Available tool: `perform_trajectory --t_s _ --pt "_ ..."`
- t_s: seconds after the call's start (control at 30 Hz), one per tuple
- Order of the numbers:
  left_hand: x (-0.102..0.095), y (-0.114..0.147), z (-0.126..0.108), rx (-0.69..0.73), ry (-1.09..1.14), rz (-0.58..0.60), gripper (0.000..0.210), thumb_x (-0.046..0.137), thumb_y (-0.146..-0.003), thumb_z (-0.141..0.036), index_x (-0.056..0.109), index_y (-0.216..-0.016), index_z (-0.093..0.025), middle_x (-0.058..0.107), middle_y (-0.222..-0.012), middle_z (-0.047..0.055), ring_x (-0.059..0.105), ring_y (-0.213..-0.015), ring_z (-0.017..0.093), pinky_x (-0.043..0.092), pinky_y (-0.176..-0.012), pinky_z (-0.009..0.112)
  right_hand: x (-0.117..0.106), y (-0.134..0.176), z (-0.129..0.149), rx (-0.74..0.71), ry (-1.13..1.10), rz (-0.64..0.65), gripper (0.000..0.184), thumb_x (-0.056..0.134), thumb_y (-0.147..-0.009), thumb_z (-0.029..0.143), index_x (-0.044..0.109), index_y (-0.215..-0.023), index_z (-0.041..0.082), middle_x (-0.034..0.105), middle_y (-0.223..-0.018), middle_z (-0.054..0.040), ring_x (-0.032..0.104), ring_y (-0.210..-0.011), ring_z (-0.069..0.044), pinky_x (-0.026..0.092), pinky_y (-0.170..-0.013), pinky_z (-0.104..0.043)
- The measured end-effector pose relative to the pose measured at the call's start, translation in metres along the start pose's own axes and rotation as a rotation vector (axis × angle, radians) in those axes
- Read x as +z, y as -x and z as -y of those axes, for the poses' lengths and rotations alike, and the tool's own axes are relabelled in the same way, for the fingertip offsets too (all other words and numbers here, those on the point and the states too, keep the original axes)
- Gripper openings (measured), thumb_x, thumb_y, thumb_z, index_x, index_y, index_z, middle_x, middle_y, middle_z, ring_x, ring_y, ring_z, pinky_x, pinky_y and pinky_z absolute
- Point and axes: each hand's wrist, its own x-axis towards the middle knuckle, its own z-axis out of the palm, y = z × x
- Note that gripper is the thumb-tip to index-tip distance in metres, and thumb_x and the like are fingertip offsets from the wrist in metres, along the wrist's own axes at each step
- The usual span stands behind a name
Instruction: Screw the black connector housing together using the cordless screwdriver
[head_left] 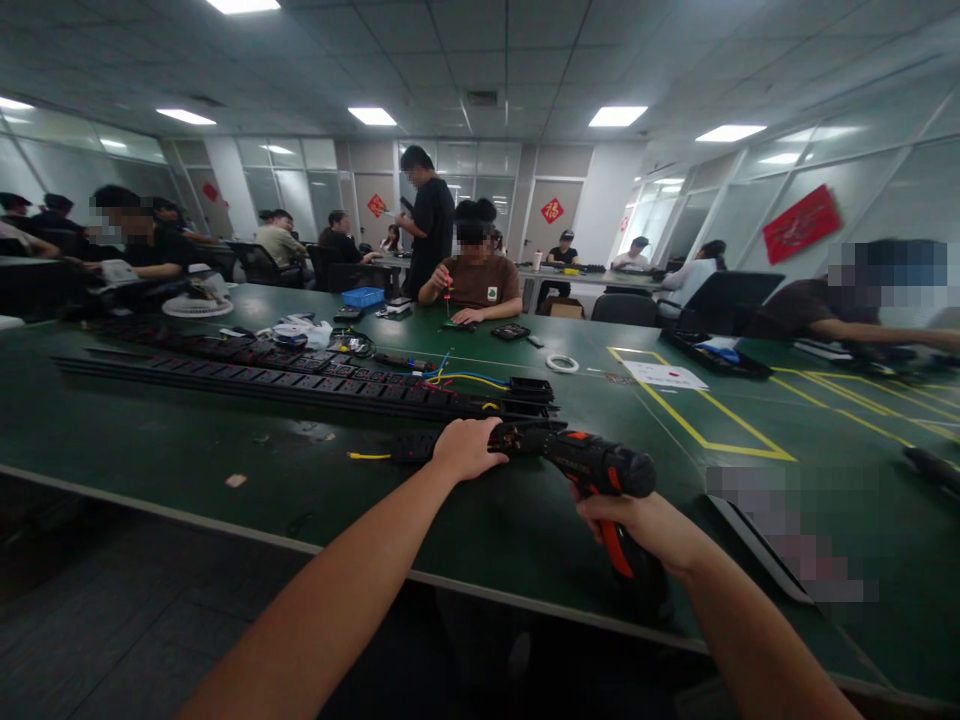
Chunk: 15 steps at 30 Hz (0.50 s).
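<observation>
My right hand (626, 515) is wrapped around the handle of a black and orange cordless drill (596, 462). The drill lies level, its chuck pointing left toward a black socket module (412, 448). My left hand (466, 450) grips that module from above, thumb toward the drill's nose. Whether the drill's tip touches the module cannot be made out. From the module's left end a short yellow wire (369, 456) sticks out. Just behind my left hand run long black power strips (300, 385) with rows of sockets.
Blue and yellow wires (469, 378) lie behind the strips, with a white tape ring (562, 364) farther right. A tablet-like panel (757, 548) rests right of my right hand. Across the green table (300, 500) a co-worker (480, 285) holds a red screwdriver (448, 288) near a blue bin (363, 297).
</observation>
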Motion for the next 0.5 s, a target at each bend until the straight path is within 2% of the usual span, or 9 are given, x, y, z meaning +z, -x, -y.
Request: perform_trajectory --t_s 0.5 --pt "0.0001 -0.0004 0.0 -0.008 0.017 0.016 0.066 0.069 -0.082 -0.063 0.057 -0.136 -0.026 0.073 -0.12 0.009 0.068 -0.108 0.031 0.05 -0.092 0.041 0.0 0.0 0.0004 0.01 -0.008 0.006 0.016 0.068 -0.068 0.03 0.063 -0.079 0.019 0.06 -0.06 0.0025 0.056 -0.059 -0.016 0.044 -0.06 -0.03"
